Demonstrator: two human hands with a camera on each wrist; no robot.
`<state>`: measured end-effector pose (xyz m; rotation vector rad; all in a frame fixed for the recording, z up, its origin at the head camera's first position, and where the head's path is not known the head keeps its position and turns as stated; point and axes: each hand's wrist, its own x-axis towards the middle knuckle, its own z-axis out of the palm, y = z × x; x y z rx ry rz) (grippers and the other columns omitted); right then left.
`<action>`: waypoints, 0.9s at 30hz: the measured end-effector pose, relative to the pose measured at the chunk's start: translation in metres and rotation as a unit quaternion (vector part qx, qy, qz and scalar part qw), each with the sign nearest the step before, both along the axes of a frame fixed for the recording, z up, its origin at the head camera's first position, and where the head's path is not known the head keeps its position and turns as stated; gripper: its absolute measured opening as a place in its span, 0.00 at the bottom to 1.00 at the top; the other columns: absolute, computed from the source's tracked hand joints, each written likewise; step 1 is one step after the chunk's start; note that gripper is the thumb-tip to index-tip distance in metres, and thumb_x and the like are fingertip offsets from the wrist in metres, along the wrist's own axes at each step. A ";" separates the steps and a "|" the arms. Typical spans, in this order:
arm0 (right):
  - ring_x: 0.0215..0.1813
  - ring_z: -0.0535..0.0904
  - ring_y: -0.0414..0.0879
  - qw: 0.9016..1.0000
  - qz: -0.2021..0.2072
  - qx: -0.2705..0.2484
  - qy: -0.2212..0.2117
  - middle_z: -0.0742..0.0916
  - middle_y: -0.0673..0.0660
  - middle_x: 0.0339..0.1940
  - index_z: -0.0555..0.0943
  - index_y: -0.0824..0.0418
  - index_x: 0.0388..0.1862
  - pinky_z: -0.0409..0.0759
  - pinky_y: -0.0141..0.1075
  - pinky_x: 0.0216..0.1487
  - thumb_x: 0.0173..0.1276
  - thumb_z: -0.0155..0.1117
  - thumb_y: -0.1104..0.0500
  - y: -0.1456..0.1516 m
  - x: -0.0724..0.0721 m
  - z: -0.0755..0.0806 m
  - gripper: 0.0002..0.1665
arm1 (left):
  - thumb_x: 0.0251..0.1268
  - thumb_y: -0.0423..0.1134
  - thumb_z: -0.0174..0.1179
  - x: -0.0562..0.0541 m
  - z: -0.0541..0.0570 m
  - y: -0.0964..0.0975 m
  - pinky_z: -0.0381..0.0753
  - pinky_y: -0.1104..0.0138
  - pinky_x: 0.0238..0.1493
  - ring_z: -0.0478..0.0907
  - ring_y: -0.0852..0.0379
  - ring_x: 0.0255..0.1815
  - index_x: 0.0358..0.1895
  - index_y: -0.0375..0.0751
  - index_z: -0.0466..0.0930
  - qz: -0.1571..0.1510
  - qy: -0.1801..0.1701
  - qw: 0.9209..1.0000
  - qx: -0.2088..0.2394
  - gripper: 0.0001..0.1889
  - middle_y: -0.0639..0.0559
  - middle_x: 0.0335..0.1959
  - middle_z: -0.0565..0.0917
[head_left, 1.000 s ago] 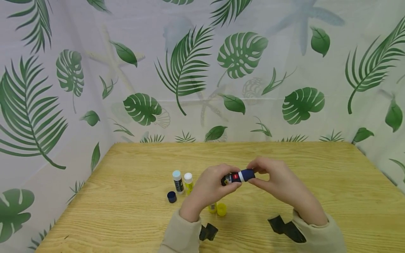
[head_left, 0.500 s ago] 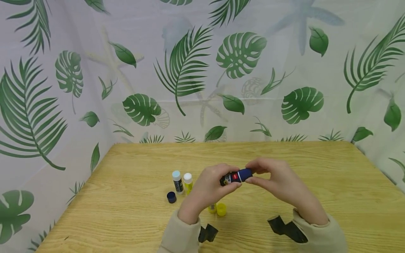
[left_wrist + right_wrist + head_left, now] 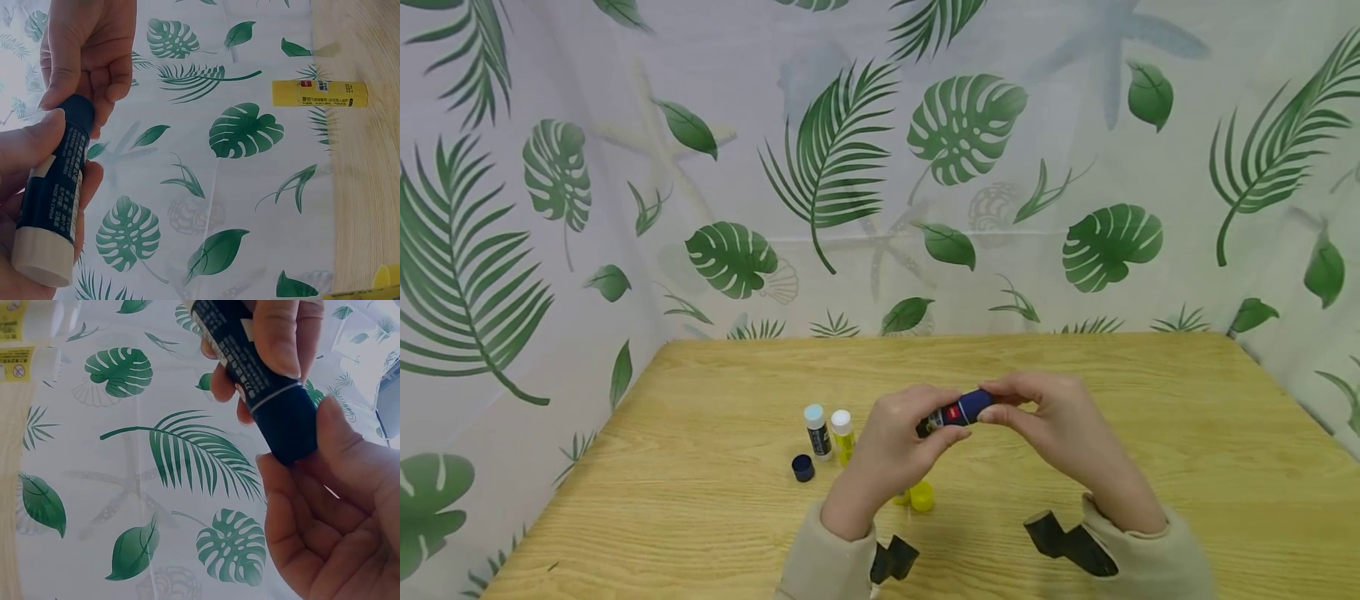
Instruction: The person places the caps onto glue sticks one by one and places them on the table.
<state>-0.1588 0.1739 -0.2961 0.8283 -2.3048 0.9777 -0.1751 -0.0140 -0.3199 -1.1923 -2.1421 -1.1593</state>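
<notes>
My left hand grips the dark body of a glue stick, which tilts up to the right above the table. The stick's white base shows in the left wrist view. My right hand pinches the dark blue cap at the other end between thumb and fingers. Cap and body meet with just a thin pale line between them in the right wrist view.
Left of my hands stand a dark glue stick with a light blue end and a yellow glue stick with a white end. A loose navy cap lies before them. A yellow cap sits beside another yellow stick, mostly hidden by my left wrist.
The cap has moved leftward onto the body, and the wide white band between them has shrunk to a thin line. The stick has tilted up slightly more at its capped end.
</notes>
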 end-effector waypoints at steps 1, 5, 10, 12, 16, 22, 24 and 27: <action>0.31 0.80 0.42 1.000 0.003 0.000 0.000 0.85 0.55 0.30 0.82 0.68 0.35 0.77 0.31 0.29 0.46 0.68 0.69 0.000 0.000 0.000 0.13 | 0.51 0.32 0.63 0.000 0.000 0.000 0.73 0.77 0.37 0.77 0.58 0.38 0.42 0.32 0.78 -0.001 0.004 1.000 0.002 0.14 0.45 0.38 0.81; 0.31 0.79 0.39 0.999 0.023 0.000 -0.028 0.84 0.53 0.30 0.81 0.67 0.35 0.77 0.31 0.30 0.49 0.67 0.69 0.002 -0.002 0.002 0.12 | 0.51 0.33 0.63 0.000 -0.003 0.001 0.73 0.78 0.36 0.77 0.59 0.37 0.42 0.32 0.78 -0.006 0.010 1.000 0.013 0.14 0.45 0.38 0.81; 0.33 0.77 0.38 0.995 0.047 -0.029 -0.083 0.83 0.52 0.32 0.79 0.67 0.38 0.76 0.32 0.35 0.53 0.64 0.68 0.004 -0.003 0.012 0.11 | 0.52 0.33 0.63 0.000 -0.002 0.004 0.73 0.78 0.34 0.76 0.60 0.36 0.44 0.33 0.76 -0.015 -0.010 0.999 0.049 0.14 0.46 0.38 0.79; 0.33 0.77 0.39 0.994 0.040 -0.042 -0.090 0.83 0.53 0.33 0.79 0.67 0.39 0.76 0.32 0.36 0.54 0.64 0.68 0.001 -0.003 0.014 0.12 | 0.52 0.32 0.63 0.000 -0.002 0.005 0.73 0.78 0.33 0.75 0.60 0.35 0.44 0.34 0.76 -0.012 -0.016 0.998 0.060 0.15 0.46 0.37 0.79; 0.34 0.78 0.42 0.993 0.008 -0.054 -0.107 0.83 0.54 0.34 0.79 0.67 0.39 0.76 0.32 0.37 0.54 0.65 0.65 -0.008 -0.002 0.014 0.13 | 0.50 0.32 0.64 0.001 -0.002 0.004 0.73 0.77 0.32 0.75 0.60 0.34 0.44 0.35 0.76 0.015 -0.021 0.997 0.066 0.16 0.48 0.36 0.78; 0.35 0.78 0.43 0.985 -0.014 -0.076 -0.156 0.82 0.57 0.39 0.77 0.67 0.45 0.76 0.33 0.37 0.56 0.65 0.60 -0.020 -0.002 0.013 0.18 | 0.47 0.31 0.66 0.001 -0.003 0.005 0.74 0.75 0.31 0.75 0.59 0.37 0.44 0.35 0.75 0.051 -0.034 0.996 0.072 0.18 0.48 0.37 0.77; 0.35 0.78 0.43 0.982 -0.014 -0.081 -0.169 0.82 0.57 0.38 0.76 0.67 0.46 0.76 0.33 0.36 0.56 0.65 0.59 -0.022 -0.001 0.013 0.20 | 0.47 0.31 0.66 0.001 -0.002 0.005 0.74 0.75 0.31 0.74 0.59 0.37 0.44 0.35 0.75 0.053 -0.041 0.995 0.074 0.18 0.48 0.37 0.76; 0.34 0.78 0.43 0.980 -0.014 -0.082 -0.183 0.82 0.57 0.37 0.75 0.67 0.46 0.76 0.34 0.36 0.57 0.64 0.59 -0.024 -0.001 0.012 0.20 | 0.46 0.32 0.67 0.001 -0.001 0.005 0.74 0.75 0.31 0.74 0.59 0.37 0.44 0.35 0.75 0.054 -0.050 0.995 0.075 0.19 0.49 0.36 0.76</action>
